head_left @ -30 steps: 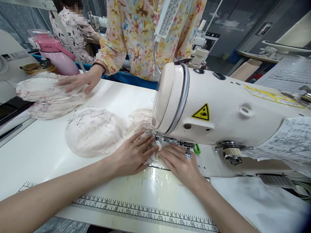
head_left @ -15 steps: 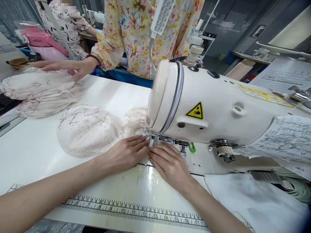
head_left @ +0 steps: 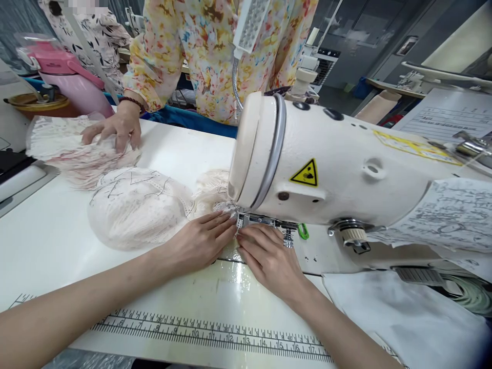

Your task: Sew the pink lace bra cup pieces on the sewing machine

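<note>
Left hand: palm down [head_left: 200, 243], fingers close together, tips on the cloth edge at the needle area; cannot tell whether any cloth is pinched beneath.
Right hand: just beside the left [head_left: 274, 259], fingers together and bent, tips near the same edge; cannot tell whether they grip it.
Gathered cloth: pale, bunched [head_left: 209, 190], beyond the left fingers, running under the machine head; part hidden.
Rounded cloth: pale, domed [head_left: 134, 218], dark thread lines across its top, lying left of the gathered cloth and meeting it at a dotted trim.
Metal foot assembly: above the right fingers [head_left: 257, 219]; green clip [head_left: 303, 231] just right of it.
Machine head: white [head_left: 346, 164], yellow warning triangle [head_left: 305, 173] on its side.
Table: white [head_left: 172, 148], printed ruler [head_left: 215, 335] along the near edge.
Co-worker's hand: fingers spread [head_left: 121, 128], resting on a cloth pile [head_left: 61, 148] at far left; dark beaded bracelet at the wrist.
Pink bottle: behind that pile [head_left: 71, 82].
Lamp: white, above the table's far side [head_left: 251, 25].
</note>
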Demonstrator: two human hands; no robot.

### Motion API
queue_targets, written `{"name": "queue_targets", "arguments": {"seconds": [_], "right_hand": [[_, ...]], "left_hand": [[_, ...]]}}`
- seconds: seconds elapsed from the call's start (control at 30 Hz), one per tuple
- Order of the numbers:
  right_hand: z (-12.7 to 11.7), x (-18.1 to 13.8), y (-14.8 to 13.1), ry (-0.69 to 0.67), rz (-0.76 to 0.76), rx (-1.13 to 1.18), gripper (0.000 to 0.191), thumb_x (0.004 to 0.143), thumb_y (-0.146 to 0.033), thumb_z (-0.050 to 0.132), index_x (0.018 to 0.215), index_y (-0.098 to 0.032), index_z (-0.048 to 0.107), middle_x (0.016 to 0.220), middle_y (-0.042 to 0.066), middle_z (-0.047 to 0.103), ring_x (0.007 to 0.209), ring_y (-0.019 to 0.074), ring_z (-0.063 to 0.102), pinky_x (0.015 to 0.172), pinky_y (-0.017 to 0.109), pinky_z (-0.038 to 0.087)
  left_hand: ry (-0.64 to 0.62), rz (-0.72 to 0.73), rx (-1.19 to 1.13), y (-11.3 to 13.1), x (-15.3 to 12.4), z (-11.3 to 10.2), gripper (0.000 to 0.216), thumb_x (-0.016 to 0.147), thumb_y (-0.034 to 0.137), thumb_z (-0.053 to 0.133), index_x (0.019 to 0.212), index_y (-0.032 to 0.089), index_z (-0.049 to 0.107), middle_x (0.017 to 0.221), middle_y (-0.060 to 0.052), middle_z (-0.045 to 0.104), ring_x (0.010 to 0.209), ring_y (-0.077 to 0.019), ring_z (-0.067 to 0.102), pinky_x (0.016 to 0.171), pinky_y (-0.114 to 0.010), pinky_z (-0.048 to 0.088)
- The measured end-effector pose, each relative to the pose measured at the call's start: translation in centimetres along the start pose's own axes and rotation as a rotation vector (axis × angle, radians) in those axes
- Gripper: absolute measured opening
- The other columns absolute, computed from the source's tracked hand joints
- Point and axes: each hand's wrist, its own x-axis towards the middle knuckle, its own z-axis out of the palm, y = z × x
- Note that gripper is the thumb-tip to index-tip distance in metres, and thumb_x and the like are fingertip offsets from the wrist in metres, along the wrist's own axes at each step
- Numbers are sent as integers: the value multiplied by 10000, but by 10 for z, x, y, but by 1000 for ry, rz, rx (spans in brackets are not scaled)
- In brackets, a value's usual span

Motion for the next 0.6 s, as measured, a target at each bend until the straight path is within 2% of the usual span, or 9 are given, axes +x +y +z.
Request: {"name": "queue_targets", "arguments": {"seconds": [0.13, 0.43, 0.6], "right_hand": [[1, -1, 1, 9, 6, -16, 193, 938, -190, 529, 1031, -168, 696, 1110, 56, 684, 1014, 176, 624, 864, 345, 522], [3, -4, 4, -10, 43, -73, 218, 963, -234, 505, 1074, -188, 688, 1187, 56, 664, 1053, 189, 620, 795, 321, 498], [4, -5, 4, -26, 92, -131, 228, 964, -287, 515, 1098, -219, 686, 1192, 35, 664, 908, 176, 646, 712, 310, 484]], "left_hand": [[7, -15, -12, 1, 0, 0, 352, 947, 138, 402, 1259, 62, 547, 1278, -140, 595, 1206, -250, 563, 1060, -414, 465], [56, -5, 63, 1, 3, -2, 351, 960, 176, 376, 1197, 56, 605, 1244, -119, 623, 1164, -254, 592, 1040, -394, 476], [57, -1, 70, 0, 4, -2, 349, 955, 169, 378, 1184, 60, 617, 1244, -127, 622, 1145, -260, 603, 1025, -406, 488]]}}
